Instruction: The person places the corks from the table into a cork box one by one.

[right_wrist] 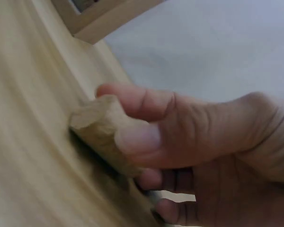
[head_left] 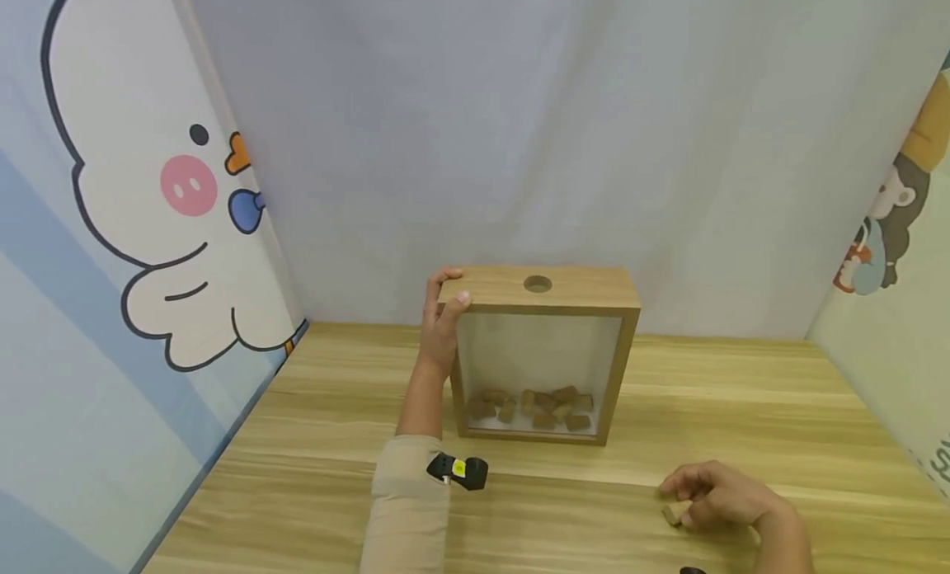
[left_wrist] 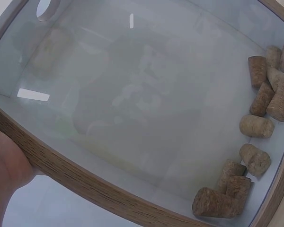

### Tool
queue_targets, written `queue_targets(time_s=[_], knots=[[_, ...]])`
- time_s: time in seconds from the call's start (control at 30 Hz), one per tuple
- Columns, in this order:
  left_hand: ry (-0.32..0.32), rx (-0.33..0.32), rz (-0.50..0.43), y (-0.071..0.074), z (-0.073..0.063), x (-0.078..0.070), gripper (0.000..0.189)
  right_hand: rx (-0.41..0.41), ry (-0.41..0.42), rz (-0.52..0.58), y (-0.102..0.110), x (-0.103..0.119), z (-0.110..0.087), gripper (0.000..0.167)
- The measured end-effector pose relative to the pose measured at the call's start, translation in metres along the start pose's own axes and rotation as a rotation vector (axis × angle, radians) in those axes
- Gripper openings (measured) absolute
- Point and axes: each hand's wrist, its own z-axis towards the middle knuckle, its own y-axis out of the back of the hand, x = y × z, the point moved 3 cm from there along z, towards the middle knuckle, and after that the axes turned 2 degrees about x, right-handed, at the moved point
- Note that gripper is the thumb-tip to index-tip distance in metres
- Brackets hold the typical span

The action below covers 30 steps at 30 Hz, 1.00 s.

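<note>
A wooden shadow box (head_left: 542, 289) with a clear front and a round hole in its top stands upright on the table. Several corks (left_wrist: 258, 126) lie at its bottom. My left hand (head_left: 441, 326) grips the box's upper left corner, thumb on the top's front edge; in the left wrist view only part of that hand (left_wrist: 9, 161) shows by the frame. At the front right, my right hand (head_left: 731, 500) pinches one cork (right_wrist: 102, 125) between thumb and fingers, low at the tabletop. From these frames I cannot tell whether this cork touches the table.
The wood-grain table (head_left: 319, 467) runs back to a pale curtain (head_left: 416, 145) close behind the box. Printed cartoon panels flank it, with a white figure (head_left: 126, 129) on the left. A black wrist camera (head_left: 463, 472) sits on the left sleeve.
</note>
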Motion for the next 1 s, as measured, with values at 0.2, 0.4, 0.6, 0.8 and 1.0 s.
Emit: queue_targets(time_s=[0.2,0.4,0.6,0.8,1.0], knots=[[0.012,-0.005,-0.001,0.000,0.000,0.002,0.050,-0.045,-0.035,-0.011,-0.001,-0.001,-0.002,0.025],[0.013,-0.005,0.007,-0.001,0.001,0.004,0.050,-0.086,-0.029,0.007,0.003,0.002,-0.008,0.026],[0.000,-0.014,0.010,0.000,0.001,0.007,0.051,-0.098,0.029,0.019,-0.003,0.012,0.000,0.025],[-0.017,-0.005,0.000,-0.001,0.003,0.006,0.050,-0.253,0.122,-0.047,-0.022,0.043,0.029,0.032],[-0.015,-0.015,-0.001,-0.001,0.002,0.006,0.050,-0.319,0.222,-0.035,-0.045,0.081,0.063,0.035]])
